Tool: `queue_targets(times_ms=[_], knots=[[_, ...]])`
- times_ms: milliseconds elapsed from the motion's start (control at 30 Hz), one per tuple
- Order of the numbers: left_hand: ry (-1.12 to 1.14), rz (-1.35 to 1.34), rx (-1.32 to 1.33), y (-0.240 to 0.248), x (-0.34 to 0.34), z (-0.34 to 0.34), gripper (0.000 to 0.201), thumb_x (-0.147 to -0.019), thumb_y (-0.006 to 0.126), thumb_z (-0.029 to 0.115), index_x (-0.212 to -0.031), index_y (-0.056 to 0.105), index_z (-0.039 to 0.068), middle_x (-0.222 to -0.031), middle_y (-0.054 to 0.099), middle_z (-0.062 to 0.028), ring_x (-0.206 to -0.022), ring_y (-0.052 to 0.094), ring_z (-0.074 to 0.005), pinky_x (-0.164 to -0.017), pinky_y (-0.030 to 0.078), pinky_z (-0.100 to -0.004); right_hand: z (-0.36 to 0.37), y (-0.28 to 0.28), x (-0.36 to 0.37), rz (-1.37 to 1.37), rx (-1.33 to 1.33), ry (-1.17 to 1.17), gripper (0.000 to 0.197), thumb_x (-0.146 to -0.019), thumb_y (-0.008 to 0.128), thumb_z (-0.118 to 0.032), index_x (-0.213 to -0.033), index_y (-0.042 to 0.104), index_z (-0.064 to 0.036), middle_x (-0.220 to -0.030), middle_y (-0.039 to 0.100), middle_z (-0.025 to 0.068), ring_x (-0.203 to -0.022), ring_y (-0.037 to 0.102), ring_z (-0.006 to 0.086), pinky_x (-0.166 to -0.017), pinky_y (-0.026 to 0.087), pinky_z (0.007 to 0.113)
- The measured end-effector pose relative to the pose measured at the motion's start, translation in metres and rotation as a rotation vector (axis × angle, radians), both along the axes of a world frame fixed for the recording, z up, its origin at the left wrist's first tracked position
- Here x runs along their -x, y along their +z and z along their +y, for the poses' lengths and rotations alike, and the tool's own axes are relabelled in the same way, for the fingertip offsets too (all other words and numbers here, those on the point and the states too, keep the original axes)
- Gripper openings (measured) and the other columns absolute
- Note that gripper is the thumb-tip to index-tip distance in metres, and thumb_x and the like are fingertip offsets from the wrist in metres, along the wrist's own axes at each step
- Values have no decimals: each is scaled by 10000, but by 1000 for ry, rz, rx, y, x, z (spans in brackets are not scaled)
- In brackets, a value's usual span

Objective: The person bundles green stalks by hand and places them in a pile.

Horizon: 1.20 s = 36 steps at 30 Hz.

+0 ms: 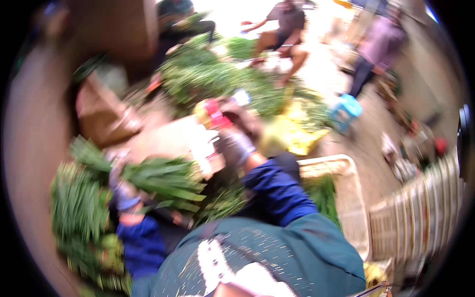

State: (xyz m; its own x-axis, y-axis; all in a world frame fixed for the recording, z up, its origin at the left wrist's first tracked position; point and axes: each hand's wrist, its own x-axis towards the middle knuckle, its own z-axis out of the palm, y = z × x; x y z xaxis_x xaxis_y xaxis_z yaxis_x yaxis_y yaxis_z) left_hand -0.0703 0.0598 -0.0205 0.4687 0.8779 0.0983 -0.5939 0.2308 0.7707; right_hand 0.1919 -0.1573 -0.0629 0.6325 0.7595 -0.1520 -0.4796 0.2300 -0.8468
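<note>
My left hand (122, 185), in a thin pale glove, closes round a bundle of long flat green leaves that look like chives (166, 179). The leaves stick out on both sides of the hand. Gloved too, my right hand (235, 143) reaches forward to a red and yellow object (214, 113), which is too blurred to name. Motion smears the right fingers, so their grip does not show. A pale flat board (166, 138) lies between and beyond my hands.
More green bundles (79, 203) are stacked at my left. A large leafy heap (208, 74) spreads ahead, with several people around it. On the right are a pale plastic crate (358, 208), a ribbed white basket (420, 208) and a blue stool (346, 113). A brown sack (101, 111) stands at left.
</note>
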Motion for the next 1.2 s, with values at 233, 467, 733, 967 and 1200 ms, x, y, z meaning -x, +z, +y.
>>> queue_targets(times_ms=[233,467,733,967,1200], knots=[[-192,-100,43,-41,-29,34,266,-924,605,178,-1159,555,65,-936,619,-49,-909,574,-175,-901,458,-344,-9,-21,-23,222,-232,49,226,-949,594,-140,-1132,632,-15,-967,701,80,-812,687,172,-733,575,320],[-198,-85,13,-49,-52,35,325,-946,584,195,-1238,503,77,-957,599,-38,-930,555,-160,-881,458,-341,-27,0,-19,195,-129,-53,214,-935,623,-187,-1110,641,-64,-915,705,53,-678,645,127,-561,493,266],[-192,-18,-44,-49,-48,34,252,-932,606,199,-1137,605,52,-926,647,-46,-866,606,-167,-820,491,-322,-16,-7,-20,176,-94,-23,253,-942,609,-256,-1117,643,-77,-874,707,34,-656,635,107,-532,465,251],[-181,-127,56,-54,-41,37,265,-927,603,145,-1170,539,62,-949,634,-41,-889,591,-176,-893,479,-373,-19,-10,-17,215,-125,-41,224,-937,610,-223,-1087,674,-70,-863,658,15,-703,623,124,-596,510,280],[-158,-112,89,-49,-39,32,283,-924,608,146,-1180,528,57,-954,605,-38,-888,580,-172,-893,483,-376,-19,-14,-17,202,-123,-26,249,-944,592,-233,-1116,653,-64,-908,650,37,-725,623,139,-630,526,296]])
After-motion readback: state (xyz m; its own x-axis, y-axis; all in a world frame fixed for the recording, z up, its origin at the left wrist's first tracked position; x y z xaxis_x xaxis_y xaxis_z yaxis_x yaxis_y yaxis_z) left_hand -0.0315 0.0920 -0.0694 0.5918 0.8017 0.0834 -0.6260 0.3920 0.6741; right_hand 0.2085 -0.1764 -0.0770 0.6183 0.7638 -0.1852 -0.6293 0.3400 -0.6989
